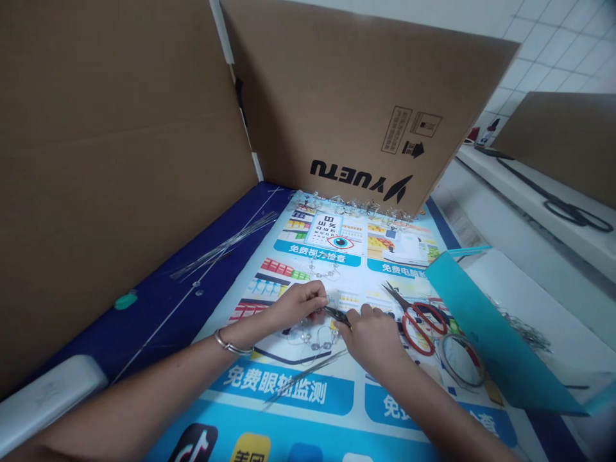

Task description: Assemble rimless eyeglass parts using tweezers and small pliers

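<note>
My right hand (373, 337) is wrapped round dark-jawed pliers (338, 315), whose tip points left at the fingers of my left hand (308, 300). The left thumb and fingers pinch thin wire strung with clear beads (315, 344), and the beaded part curves below the hands. Exactly where the jaws meet the wire is too small to make out. Loose straight wires (305, 377) lie just below on the printed sheet. Above the left hand rests another beaded piece (325, 268). Right of the pliers are red-handled scissors (418, 321), blades apart, and a coil of wire (462, 360).
A turquoise-edged box (503, 346) with a pile of wire pieces (527, 330) stands at the right. Cardboard panels (366, 102) wall the back and left. Several beaded wire pieces (356, 206) line the back panel. A bundle of wires (226, 247) lies on the left.
</note>
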`<move>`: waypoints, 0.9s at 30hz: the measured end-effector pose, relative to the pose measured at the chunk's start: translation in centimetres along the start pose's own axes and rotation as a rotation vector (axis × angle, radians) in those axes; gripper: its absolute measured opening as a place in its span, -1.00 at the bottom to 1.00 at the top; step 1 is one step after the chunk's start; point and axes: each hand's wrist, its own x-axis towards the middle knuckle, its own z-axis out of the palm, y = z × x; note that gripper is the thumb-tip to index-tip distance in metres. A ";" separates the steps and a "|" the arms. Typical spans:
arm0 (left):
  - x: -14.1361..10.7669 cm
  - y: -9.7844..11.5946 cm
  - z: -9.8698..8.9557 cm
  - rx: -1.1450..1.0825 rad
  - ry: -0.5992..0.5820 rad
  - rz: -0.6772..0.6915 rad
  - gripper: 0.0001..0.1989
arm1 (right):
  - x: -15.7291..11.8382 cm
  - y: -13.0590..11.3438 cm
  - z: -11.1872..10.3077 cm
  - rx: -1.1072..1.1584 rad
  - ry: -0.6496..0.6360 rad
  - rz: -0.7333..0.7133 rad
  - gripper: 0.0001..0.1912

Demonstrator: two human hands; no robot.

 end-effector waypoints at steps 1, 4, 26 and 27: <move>0.0 0.0 0.0 0.006 0.007 -0.002 -0.83 | 0.0 0.0 0.0 -0.004 0.005 -0.001 -0.56; 0.0 0.0 0.2 0.038 0.036 -0.004 -0.85 | 0.0 -0.1 0.1 -0.010 0.023 -0.008 -0.58; -0.1 0.1 0.5 0.083 0.077 0.002 -0.85 | 0.0 -0.3 0.5 -0.024 0.051 -0.039 -0.65; -0.1 0.1 0.5 0.072 0.074 0.003 -0.85 | 0.1 -0.3 0.5 -0.017 0.047 -0.035 -0.65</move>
